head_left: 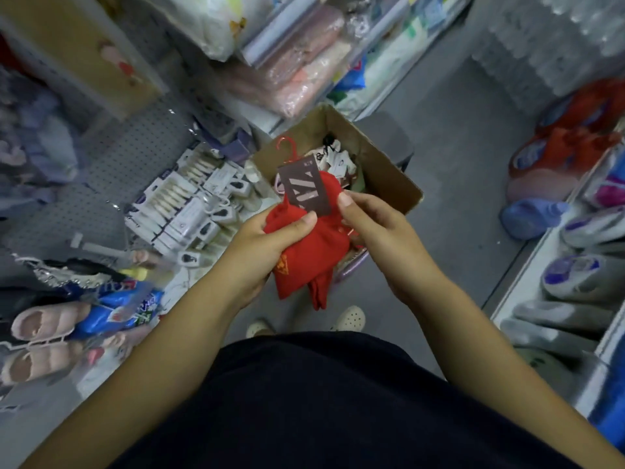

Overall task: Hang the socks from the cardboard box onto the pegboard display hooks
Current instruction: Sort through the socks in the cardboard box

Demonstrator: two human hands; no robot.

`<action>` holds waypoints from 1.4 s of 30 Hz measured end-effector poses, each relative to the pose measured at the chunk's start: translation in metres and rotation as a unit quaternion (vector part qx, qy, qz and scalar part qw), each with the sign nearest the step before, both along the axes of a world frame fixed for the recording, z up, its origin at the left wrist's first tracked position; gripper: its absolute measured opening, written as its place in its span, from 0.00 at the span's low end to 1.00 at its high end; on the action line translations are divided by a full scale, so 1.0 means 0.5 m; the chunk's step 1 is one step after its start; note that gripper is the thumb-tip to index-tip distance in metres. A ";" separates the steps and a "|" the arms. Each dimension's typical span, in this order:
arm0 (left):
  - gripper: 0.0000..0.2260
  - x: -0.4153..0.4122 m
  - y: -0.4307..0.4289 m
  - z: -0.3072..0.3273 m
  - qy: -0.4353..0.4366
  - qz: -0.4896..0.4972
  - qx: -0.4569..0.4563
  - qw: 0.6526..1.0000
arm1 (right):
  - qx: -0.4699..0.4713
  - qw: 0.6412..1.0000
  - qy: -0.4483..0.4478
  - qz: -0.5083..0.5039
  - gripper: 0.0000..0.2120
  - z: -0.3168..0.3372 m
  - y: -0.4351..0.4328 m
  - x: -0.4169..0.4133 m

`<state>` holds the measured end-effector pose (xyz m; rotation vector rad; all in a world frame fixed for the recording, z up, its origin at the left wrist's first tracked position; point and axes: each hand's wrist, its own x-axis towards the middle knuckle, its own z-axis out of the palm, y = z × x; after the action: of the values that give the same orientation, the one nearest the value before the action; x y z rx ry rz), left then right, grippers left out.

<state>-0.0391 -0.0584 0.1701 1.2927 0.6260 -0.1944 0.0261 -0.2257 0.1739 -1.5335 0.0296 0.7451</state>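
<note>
Head view | left hand (pixel 260 245) grips red socks (pixel 311 255) | right hand (pixel 372 225) pinches their card label (pixel 304 189) | above cardboard box (pixel 389 170)

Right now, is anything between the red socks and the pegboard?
Nothing visible. The left hand and right hand hold the red socks over the box; the pegboard lies leftward across open space, but white packs fill its nearest hooks.

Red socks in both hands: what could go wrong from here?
The red socks hang bunched below the left hand and could slip from the label card. The red hanger hook juts over the cardboard box and might snag the packs inside. The right hand only pinches the socks' edge, a light grip.
</note>
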 end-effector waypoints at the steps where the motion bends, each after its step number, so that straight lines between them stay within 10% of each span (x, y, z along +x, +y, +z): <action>1: 0.16 -0.020 0.008 0.005 0.000 -0.005 0.005 1.000 | 0.012 1.000 0.002 0.027 0.14 0.007 0.018 -0.007; 23: 0.07 -0.721 0.420 0.044 0.026 0.439 0.139 0.887 | 0.080 0.981 -0.067 0.161 0.07 0.030 0.492 -0.481; 42: 0.09 -0.876 0.521 0.205 -0.050 0.583 0.156 0.796 | 0.223 0.876 -0.315 0.289 0.07 0.289 0.783 -0.568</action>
<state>-0.4771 0.2022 0.2724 0.9975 1.2890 1.0318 -0.2577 0.1660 0.3182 -1.2660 -1.0626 0.6116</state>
